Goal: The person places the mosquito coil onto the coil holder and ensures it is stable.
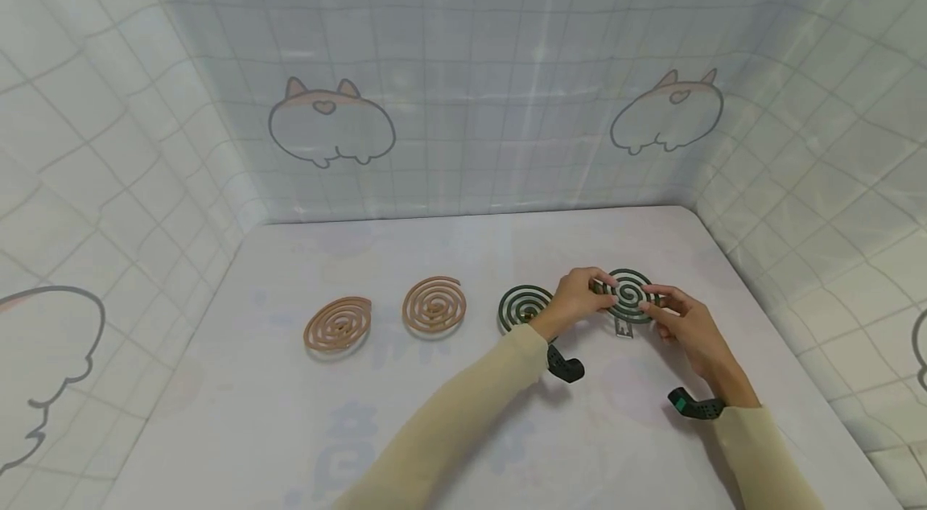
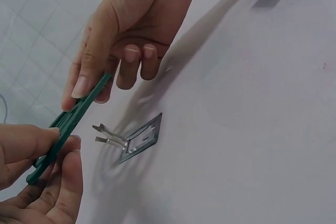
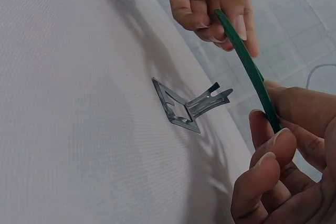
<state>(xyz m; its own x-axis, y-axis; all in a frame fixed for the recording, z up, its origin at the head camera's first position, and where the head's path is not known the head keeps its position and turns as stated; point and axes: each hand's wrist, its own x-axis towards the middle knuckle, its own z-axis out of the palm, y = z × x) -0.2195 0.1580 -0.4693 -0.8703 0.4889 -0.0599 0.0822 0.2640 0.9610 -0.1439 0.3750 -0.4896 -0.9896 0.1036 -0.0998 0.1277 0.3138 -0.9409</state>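
Note:
Toward the right of the table in the head view, a green mosquito coil is held up between both hands. My left hand pinches its left edge, and my right hand pinches the opposite edge. Seen from the left wrist, the coil is nearly edge-on and tilted. Below it, apart from the coil, a small metal coil stand lies flat on the table with its forked prongs sticking up.
A second green coil stands left of the held one, partly behind my left wrist. Farther left are two brown coils, slightly raised above the white table. Tiled-pattern curtains enclose the back and sides.

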